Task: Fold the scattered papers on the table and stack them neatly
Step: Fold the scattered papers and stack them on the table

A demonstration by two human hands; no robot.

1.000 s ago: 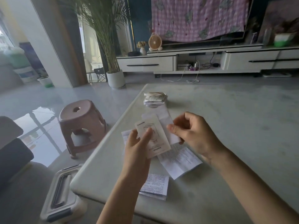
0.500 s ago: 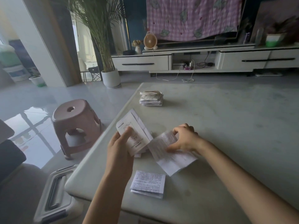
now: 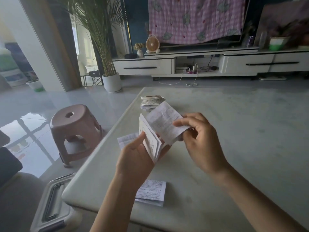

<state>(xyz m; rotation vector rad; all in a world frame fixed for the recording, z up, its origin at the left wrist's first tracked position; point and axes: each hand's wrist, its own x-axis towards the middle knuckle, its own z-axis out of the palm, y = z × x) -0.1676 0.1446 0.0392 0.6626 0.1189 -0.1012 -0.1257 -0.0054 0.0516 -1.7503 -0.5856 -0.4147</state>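
Head view: papers are white, thin and printed. A folded leaflet (image 3: 151, 144) stands edge-up in the left hand (image 3: 137, 158), thumb and fingers curled round it. A printed sheet (image 3: 163, 123) is pinched between the right hand's (image 3: 200, 141) thumb and forefinger, just beside the leaflet. On the table (image 3: 242, 131) are two singles, a loose paper (image 3: 127, 141) just beyond the left thumb and a folded paper (image 3: 153, 192) beside the left wrist, and one stack (image 3: 150, 102) past all the fingertips. Both forearms are raised, palms facing inward.

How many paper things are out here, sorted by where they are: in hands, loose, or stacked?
In hands: 2, folded leaflet in left hand, printed sheet in right hand.
Loose on table: 2, front paper, half-hidden paper.
Stacked: 1, far stack.
Total: 5.
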